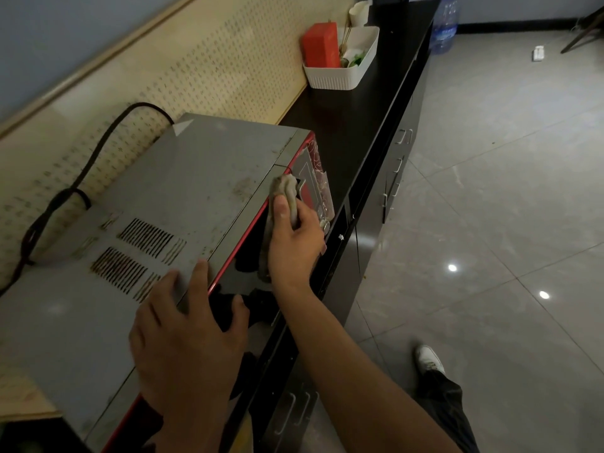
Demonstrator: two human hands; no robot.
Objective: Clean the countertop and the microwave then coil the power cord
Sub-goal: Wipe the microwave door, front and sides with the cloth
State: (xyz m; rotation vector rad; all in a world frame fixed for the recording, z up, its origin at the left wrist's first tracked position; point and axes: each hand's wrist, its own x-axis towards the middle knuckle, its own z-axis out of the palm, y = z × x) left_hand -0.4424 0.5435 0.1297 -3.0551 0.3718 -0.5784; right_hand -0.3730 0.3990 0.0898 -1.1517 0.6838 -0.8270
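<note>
A grey microwave [183, 197] with a red-edged dark front stands on the black countertop [369, 103]; its top is stained. My right hand [295, 243] presses a grey-brown cloth [287, 191] against the upper front, near the control panel. My left hand [189, 331] lies flat with spread fingers on the front top edge, thumb over the door. The black power cord [98, 148] loops up behind the microwave along the pegboard wall.
A white basket [343, 73] with a red box and small items stands farther along the countertop. A water bottle [445, 26] is on the tiled floor beyond. Cabinet drawers with handles run below the counter. My shoe [428, 358] is on the floor.
</note>
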